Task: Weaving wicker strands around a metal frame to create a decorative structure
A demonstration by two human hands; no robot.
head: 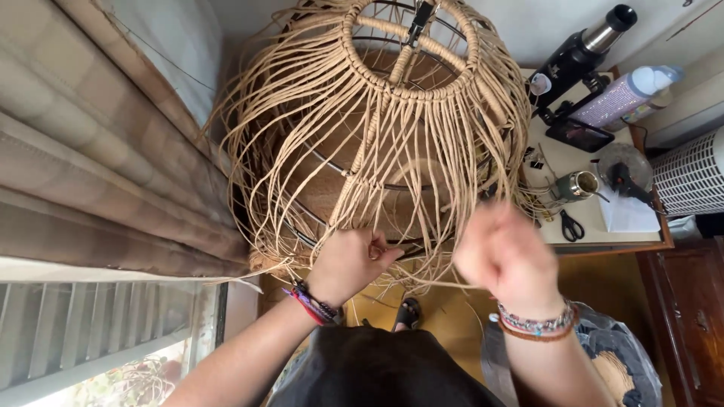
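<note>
hanging woven lampshade frame dead centre, axis vertical, cords trailing down. curtain tight on left, table close right. left hand pinching cords at lower ring; right hand blurred, grip unclear.

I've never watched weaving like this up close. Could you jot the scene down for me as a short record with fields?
Work piece: a round wire frame hanging at chest height, wrapped in tan cords
Left hand: left hand pinches cords at the frame's lower ring
Right hand: right hand is blurred, raised beside the loose cords; its grip cannot be told
Side table: side table at right holds scissors, a metal cup and a bottle
Left side: curtain by a window
</note>
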